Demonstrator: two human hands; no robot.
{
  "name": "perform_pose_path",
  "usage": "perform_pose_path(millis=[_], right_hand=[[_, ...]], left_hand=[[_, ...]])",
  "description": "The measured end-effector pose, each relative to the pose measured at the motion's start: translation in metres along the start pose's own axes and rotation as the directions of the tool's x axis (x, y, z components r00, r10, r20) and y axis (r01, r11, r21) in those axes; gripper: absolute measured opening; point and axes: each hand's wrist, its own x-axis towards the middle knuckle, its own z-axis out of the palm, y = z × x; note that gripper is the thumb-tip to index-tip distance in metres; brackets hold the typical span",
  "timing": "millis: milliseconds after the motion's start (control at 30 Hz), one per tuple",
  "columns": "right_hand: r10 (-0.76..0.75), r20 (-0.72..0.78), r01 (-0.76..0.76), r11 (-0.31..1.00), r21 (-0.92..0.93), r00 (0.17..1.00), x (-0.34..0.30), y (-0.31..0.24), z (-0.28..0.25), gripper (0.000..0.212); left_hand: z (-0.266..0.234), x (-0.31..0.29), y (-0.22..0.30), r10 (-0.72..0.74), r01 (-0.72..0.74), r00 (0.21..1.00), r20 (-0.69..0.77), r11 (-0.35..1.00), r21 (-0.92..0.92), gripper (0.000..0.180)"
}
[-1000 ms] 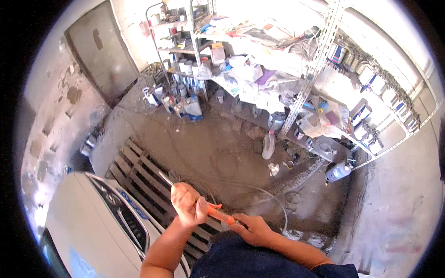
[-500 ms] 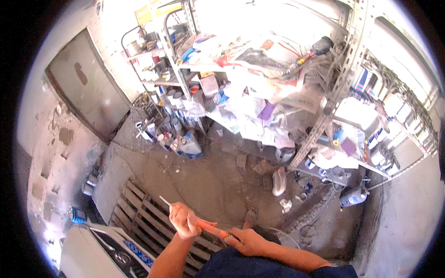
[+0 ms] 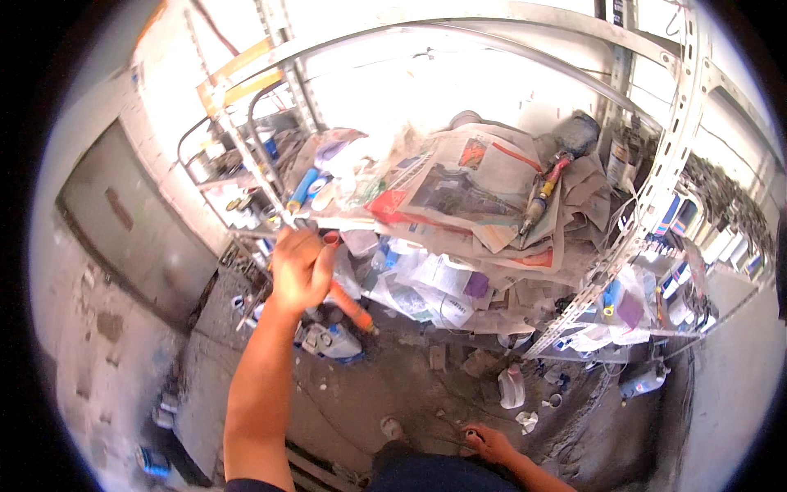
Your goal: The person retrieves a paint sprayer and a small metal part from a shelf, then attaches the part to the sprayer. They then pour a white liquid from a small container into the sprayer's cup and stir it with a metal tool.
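Note:
My left hand (image 3: 297, 271) is raised at the front left corner of a cluttered shelf. Its fingers are wrapped round an orange tubular tool (image 3: 352, 308), whose lower end slants down to the right. A metallic grey part shows just above the fist. Low in the picture, my right hand (image 3: 494, 448) is closed round a small dark round-ended piece (image 3: 472, 435); its kind is unclear. Sheets of printed newspaper (image 3: 459, 176) cover the shelf in front of me. On them lies a red-and-yellow handled tool (image 3: 543, 195) with a dark rounded end.
A perforated metal upright (image 3: 656, 221) stands right of the newspapers. Below the shelf are loose papers (image 3: 430, 287), a pale plastic bottle (image 3: 511, 387) and a grey jug (image 3: 644, 382). A grey door (image 3: 131, 221) is at left, a blue can (image 3: 153, 461) at lower left.
My left hand has gone up and forward to the shelf with the orange tool. My right hand has come off the tool's end and moved right and lower. The view has shifted toward the shelf.

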Motion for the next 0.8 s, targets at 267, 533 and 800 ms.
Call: perform_pose_path(millis=[267,533,800], right_hand=[[0.138,-0.42,-0.052,0.976,0.21,0.897,0.088,-0.022,0.102,0.039],[0.324,-0.597,-0.102,0.922,0.374,0.734,0.11,-0.077,0.157,0.041],[0.428,-0.607,-0.163,0.882,0.442,0.67,0.131,-0.083,0.155,0.038]], left_hand=[[0.193,0.104,-0.176,0.33,-0.285,0.879,0.345,0.942,-0.176,0.019],[0.302,0.153,-0.22,0.536,-0.506,0.835,0.121,0.836,-0.212,0.016],[0.323,0.167,-0.06,0.35,-0.144,0.91,0.224,0.772,-0.619,0.013]])
